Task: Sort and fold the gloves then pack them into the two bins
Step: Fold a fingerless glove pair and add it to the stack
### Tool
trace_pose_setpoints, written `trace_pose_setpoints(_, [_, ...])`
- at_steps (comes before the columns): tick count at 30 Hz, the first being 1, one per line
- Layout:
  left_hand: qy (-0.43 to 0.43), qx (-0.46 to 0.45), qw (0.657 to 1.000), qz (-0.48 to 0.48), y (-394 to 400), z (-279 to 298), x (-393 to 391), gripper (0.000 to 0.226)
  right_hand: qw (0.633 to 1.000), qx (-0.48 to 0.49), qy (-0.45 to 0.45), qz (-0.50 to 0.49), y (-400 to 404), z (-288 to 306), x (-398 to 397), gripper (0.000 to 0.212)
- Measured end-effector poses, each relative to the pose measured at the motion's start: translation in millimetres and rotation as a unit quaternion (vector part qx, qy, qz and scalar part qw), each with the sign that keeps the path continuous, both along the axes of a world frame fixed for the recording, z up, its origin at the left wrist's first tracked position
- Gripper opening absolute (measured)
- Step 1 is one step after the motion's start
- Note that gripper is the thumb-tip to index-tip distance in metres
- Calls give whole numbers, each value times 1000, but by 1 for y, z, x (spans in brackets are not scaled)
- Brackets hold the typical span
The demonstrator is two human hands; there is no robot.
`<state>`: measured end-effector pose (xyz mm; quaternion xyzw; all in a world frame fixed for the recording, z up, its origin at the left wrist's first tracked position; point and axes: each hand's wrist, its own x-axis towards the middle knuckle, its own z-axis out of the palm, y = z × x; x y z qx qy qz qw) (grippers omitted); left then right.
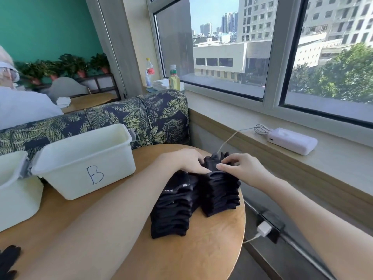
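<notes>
Two stacks of folded black gloves stand on the round wooden table (212, 249): a taller front stack (173, 211) and a rear stack (220, 193). On top of the rear stack lies a black glove (213, 161), and both hands pinch it. My left hand (188, 159) grips its left side; my right hand (240, 165) grips its right side. A white bin marked B (84, 158) stands to the left, with nothing visible inside. A second white bin (14, 188) sits at the far left, partly cut off. Another loose black glove (9, 259) lies at the bottom left corner.
A leaf-patterned sofa back (125, 116) rises behind the bins. A white power bank (292, 139) with a cable lies on the window ledge at right. A white charger (264, 229) is plugged in below the table's edge. Bottles (173, 77) stand on the sill. A person sits at far left.
</notes>
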<state>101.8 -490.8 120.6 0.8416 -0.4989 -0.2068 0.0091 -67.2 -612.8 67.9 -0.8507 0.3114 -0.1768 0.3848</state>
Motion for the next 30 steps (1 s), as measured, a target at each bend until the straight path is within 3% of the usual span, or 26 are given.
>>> trace_pose_setpoints(2, [-13,12,1000,-8,-2,-1,2,69,1000,-2,7,5,-1,-3,-1,20])
trace_pose_setpoints(6, [11,-4,1000,-3,0,2,1,67,999,-37,-7,11,1,0,-5,21])
trace_pose_setpoints(17, [2,-196,976,90,49,26,-16,30,990,-81,-108,-31,32,34,-26,26])
trace_pose_setpoints(24, [-13,-323,938,123,129,32,-42,27,977,-87,-193,21,110,68,-37,12])
trace_pose_setpoints(30, [41,-434,870,229,236,10,-81,18,975,-59,-182,116,201,61,-33,14])
